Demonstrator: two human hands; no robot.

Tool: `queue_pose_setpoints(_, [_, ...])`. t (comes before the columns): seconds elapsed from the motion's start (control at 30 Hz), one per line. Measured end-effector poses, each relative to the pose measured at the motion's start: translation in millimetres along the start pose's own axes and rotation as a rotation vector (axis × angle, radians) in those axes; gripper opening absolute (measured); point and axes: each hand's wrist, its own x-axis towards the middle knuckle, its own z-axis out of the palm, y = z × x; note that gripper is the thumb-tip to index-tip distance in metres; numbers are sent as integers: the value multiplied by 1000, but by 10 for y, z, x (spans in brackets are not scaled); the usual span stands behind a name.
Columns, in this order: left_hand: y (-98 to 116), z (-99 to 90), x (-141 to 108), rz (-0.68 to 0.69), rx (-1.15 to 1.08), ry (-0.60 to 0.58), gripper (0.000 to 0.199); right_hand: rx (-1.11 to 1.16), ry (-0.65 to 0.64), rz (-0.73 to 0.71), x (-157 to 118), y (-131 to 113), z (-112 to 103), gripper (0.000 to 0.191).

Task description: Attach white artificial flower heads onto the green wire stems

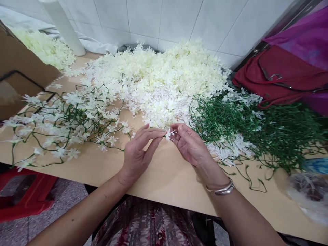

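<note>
My left hand [139, 147] is closed in a pinch, thumb against fingers, on the green stem end of a small white artificial flower [168, 135]. The flower lies sideways, its thin white stamens pointing right. My right hand [188, 141] is beside those stamens, fingers loosely curved and thumb tip apart from the index fingertip; whether it touches them I cannot tell. Beyond both hands spreads a heap of loose white and cream petals [164, 73]. To the left lie white flowers on green stems [74, 119]. Close on the right is a tangle of bare green stems [217, 118].
More green stems [289, 133] and white stamens [232, 148] lie at right, near a red bag [284, 75] and a clear plastic bag [311, 194]. A cardboard box [23, 65] and white roll [63, 25] stand at left. A red stool [28, 194] is below the table edge.
</note>
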Motion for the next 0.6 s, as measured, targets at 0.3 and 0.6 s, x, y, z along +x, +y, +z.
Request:
queue_pose_setpoints(0.3, [-253, -680, 455, 145, 567, 467, 52, -28, -72, 21, -16, -26, -20, 33])
queue_pose_setpoints(0.6, [-230, -312, 207, 7, 428, 64, 32, -114, -106, -1, -54, -53, 24, 31])
